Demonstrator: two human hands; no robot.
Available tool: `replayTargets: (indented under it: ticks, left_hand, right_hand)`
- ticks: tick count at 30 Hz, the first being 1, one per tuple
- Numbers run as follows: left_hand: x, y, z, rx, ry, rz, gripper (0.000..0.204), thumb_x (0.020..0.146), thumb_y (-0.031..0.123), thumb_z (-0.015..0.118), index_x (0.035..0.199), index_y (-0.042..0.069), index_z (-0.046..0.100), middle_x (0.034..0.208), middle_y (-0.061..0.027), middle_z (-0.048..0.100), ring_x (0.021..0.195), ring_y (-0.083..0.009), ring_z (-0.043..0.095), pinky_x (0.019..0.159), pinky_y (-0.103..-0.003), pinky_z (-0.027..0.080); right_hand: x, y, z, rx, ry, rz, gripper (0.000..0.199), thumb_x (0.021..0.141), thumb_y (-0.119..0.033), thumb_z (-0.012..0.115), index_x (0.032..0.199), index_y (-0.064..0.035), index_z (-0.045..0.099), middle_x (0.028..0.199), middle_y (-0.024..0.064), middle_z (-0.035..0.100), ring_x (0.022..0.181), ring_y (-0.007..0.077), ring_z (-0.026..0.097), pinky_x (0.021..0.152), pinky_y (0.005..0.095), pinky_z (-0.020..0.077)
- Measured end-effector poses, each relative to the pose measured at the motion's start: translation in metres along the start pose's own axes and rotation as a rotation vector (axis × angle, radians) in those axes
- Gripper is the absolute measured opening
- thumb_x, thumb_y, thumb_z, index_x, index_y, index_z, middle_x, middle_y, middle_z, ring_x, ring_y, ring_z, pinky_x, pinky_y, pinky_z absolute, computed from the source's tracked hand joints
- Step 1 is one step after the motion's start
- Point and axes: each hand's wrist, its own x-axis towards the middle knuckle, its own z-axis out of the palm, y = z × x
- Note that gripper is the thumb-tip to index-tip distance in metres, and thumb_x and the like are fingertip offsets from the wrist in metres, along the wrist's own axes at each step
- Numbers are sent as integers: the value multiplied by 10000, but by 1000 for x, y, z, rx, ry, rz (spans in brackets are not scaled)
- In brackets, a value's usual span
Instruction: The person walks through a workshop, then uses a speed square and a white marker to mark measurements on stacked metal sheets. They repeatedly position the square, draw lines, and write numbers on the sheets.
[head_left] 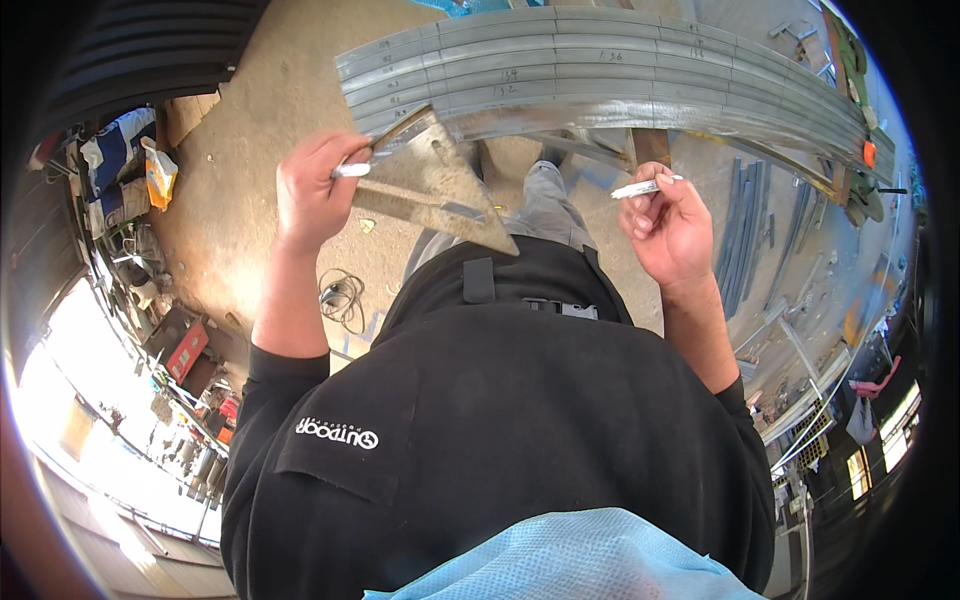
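Standing over the bench, the person has both hands raised at mid-frame: the left hand (312, 195) is closed around a worn metal try square (440, 195) together with a small white cap, and the right hand (668, 225) pinches a white marker pen (645, 186), tip out. Beyond them, across the top of the frame, lies the row of grey steel strips (600, 70). Several strips already carry handwritten marks, so the marking-out looks partly done, with the square not yet set against the steel for another line.

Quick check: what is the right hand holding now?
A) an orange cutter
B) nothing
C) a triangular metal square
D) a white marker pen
D: the right hand grips a white marker pen, while the triangular metal square is in the left hand.
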Motion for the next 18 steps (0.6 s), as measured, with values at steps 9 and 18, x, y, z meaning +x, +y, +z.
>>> replayTargets:
  ticks: [9, 18]
  left_hand:
    - [56, 33, 57, 153, -140, 219, 178, 885, 7, 828, 1058, 47, 820, 1024, -87, 803, 956, -313, 775, 820, -404, 622]
    - [68, 31, 80, 156, -113, 259, 264, 782, -39, 765, 1011, 89, 795, 976, -36, 778, 884, -275, 736, 749, -400, 594]
  right_hand:
    - [3, -16, -23, -113, 89, -30, 239, 1103, -201, 568, 1149, 11, 670, 831, 112, 696, 687, 184, 570, 647, 334, 433]
    - [2, -24, -37, -125, 109, -38, 245, 1101, -191, 559, 1139, 21, 676, 811, 110, 688, 679, 174, 570, 650, 333, 432]
